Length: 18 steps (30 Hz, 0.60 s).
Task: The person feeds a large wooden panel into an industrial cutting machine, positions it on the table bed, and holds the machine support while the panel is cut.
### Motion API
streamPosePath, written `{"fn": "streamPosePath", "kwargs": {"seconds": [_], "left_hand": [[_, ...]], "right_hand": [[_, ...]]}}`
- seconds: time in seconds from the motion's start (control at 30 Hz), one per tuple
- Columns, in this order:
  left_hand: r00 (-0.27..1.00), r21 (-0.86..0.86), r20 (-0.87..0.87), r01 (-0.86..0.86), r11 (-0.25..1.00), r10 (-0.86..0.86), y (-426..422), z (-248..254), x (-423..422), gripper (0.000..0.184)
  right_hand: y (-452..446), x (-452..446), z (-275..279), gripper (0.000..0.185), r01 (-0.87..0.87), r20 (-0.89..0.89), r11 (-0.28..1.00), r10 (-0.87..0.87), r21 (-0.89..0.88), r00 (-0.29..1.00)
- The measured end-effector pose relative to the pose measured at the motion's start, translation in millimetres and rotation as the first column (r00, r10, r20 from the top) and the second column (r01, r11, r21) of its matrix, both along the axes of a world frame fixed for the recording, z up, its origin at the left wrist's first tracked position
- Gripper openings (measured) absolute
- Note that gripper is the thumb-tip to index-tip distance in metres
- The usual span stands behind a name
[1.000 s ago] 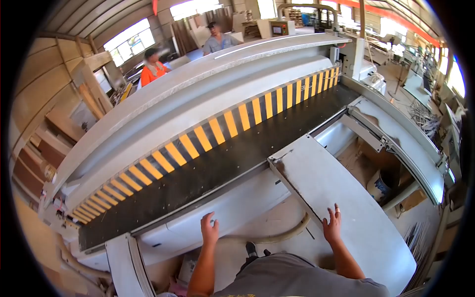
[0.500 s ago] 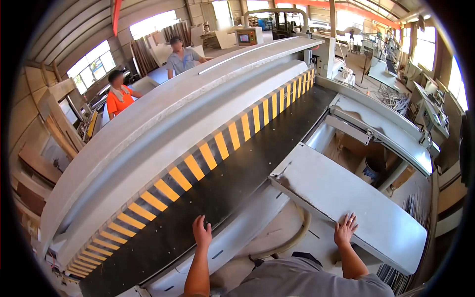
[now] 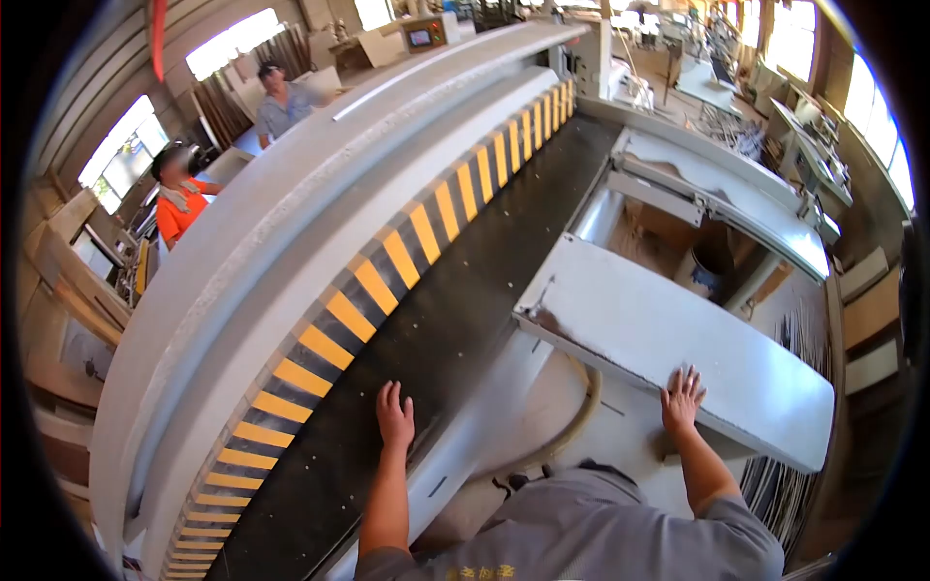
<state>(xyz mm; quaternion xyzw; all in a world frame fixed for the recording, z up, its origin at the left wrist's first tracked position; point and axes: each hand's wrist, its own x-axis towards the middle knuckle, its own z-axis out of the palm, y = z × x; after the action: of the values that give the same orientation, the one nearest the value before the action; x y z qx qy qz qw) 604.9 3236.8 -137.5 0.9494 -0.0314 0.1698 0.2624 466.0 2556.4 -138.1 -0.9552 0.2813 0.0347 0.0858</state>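
My left hand (image 3: 395, 414) is over the black machine bed (image 3: 436, 324), fingers extended and holding nothing. Whether its palm touches the bed I cannot tell. My right hand (image 3: 683, 397) rests with spread fingers on the near edge of a pale grey side table (image 3: 668, 339). This flat table juts out from the machine toward the right. Beyond the bed runs a long grey machine beam (image 3: 291, 208) with a yellow-and-black striped guard (image 3: 373, 281) along its lower edge.
Two people stand behind the beam, one in an orange shirt (image 3: 184, 208), one in a grey shirt (image 3: 281, 111). A control box (image 3: 426, 34) is at the back. A bucket (image 3: 705, 266) sits beyond the side table. A hose (image 3: 581, 416) curves below, and thin rods (image 3: 775, 499) lie at right.
The camera view has turned and shifted, so the machine appears higher and further left. My left hand's fingers are straighter and further over the bed. My right hand stays on the side table.
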Motion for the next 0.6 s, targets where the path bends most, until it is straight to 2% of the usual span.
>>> {"fn": "streamPosePath", "kwargs": {"seconds": [0.13, 0.17, 0.23, 0.43, 0.6], "left_hand": [[0.996, 0.046, 0.034, 0.082, 0.996, -0.083, 2.4, -7.7, 38.9, 0.046], [0.997, 0.079, 0.027, 0.076, 0.994, -0.078, 4.7, -15.8, 47.2, 0.046], [0.998, 0.105, -0.029, 0.063, 0.993, -0.060, 1.2, -18.0, 60.0, 0.046], [0.994, 0.150, -0.002, 0.109, 0.983, -0.110, 0.4, -49.8, 92.9, 0.047], [0.996, 0.249, -0.046, 0.079, 0.965, -0.070, -8.2, -52.1, 113.5, 0.046]], "right_hand": [[-5.6, -0.8, -23.4, 0.078, 0.006, -0.033, 0.999, -0.007, -0.039, 0.999], [-10.0, 4.3, -28.7, 0.078, -0.007, -0.012, 0.998, 0.006, -0.055, 1.000], [-3.5, 7.9, -16.4, 0.080, 0.005, -0.090, 0.998, -0.011, -0.066, 0.996], [-30.4, 4.4, -68.6, 0.081, -0.030, -0.151, 0.979, 0.000, -0.201, 0.988], [-32.5, 7.4, -75.4, 0.079, -0.039, -0.115, 0.975, 0.014, -0.218, 0.993]]}}
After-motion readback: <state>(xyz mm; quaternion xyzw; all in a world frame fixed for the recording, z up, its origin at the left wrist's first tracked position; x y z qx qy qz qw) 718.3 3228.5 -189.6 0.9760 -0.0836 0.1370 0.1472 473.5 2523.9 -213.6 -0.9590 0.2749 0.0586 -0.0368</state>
